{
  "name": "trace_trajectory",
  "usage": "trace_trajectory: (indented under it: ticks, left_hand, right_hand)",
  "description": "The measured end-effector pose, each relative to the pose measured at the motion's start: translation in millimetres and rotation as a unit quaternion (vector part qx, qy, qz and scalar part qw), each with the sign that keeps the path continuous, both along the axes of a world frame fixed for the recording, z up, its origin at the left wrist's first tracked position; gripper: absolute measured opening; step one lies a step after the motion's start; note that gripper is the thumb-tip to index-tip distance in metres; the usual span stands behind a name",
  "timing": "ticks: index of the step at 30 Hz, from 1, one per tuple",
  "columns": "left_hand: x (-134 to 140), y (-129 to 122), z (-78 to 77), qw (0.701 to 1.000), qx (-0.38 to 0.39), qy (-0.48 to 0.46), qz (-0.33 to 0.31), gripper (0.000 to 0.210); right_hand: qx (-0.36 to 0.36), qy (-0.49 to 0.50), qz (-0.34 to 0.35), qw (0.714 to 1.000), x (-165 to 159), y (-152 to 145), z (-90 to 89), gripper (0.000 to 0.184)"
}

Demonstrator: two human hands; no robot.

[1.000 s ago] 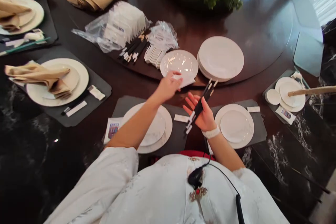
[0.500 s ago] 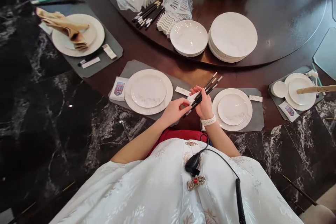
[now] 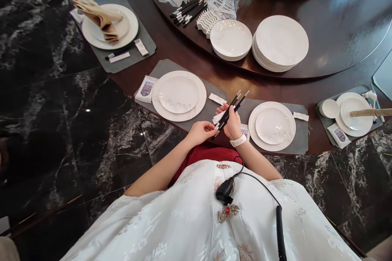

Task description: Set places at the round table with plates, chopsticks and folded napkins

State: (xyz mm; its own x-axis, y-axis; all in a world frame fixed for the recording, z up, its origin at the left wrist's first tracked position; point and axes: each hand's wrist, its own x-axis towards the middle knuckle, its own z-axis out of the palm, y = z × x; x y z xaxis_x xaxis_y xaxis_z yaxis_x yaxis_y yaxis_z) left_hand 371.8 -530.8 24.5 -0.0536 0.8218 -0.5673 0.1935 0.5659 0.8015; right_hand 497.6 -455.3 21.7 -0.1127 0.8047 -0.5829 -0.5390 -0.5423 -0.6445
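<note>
On the left, a floor of dark, pale-veined marble [image 3: 92, 142] is seen beside a round dark wooden table [image 3: 171, 53], along which grey mats [image 3: 211, 87] are set with plates. Farther right, on the turntable [image 3: 330, 45], smaller plates [image 3: 231, 38] and larger plates [image 3: 281, 40] are stacked side by side. At the table's near edge, between two settings, the lower ends of a bundle of black chopsticks [image 3: 225, 117] are pinched by the nearly closed fingertips of the left hand [image 3: 201, 132]; the bundle is cradled by the half-curled right hand [image 3: 232, 124]. Its long axis is slanted from lower left to upper right, with white-tipped ends pointed away from the body. A second ago, the left hand was held over the smaller plates; it has since been brought to the chopsticks.
</note>
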Motion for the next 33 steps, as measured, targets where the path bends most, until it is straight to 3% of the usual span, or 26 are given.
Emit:
trace_trajectory:
  ticks: [5, 11, 14, 19, 24, 28, 33]
  left_hand:
    - [-5, -14, 4.4, 0.99, -0.079, -0.115, 0.009, 0.036]
    - [-29, -38, 2.4, 0.966, -0.145, -0.216, -0.007, 0.037]
    - [-43, -33, -15.1, 0.979, -0.114, -0.164, 0.039, 0.041]
    - [-57, -7, -67.1, 0.989, -0.07, -0.033, 0.128, 0.045]
    - [-61, -6, -112.4, 0.988, -0.086, 0.087, 0.094, 0.035]
    - [-63, -16, -123.2, 0.979, -0.052, 0.192, 0.049, 0.022]
    - [-62, -22, -117.4, 0.956, 0.002, 0.295, -0.003, 0.019]
  right_hand:
    - [-0.001, -0.009, -0.031, 0.999, 5, 12, -10.1, 0.028]
    - [-0.028, -0.046, -0.112, 0.992, 38, 35, -19.9, 0.032]
    - [-0.043, -0.069, -0.131, 0.988, 53, 35, -22.3, 0.033]
    - [-0.04, -0.076, -0.116, 0.99, 59, 25, -24.1, 0.033]
    - [-0.056, -0.062, -0.099, 0.992, 55, 19, -19.0, 0.034]
    - [-0.055, -0.05, -0.085, 0.994, 52, 20, -13.4, 0.035]
    - [-0.056, -0.047, -0.076, 0.994, 49, 22, -4.5, 0.035]
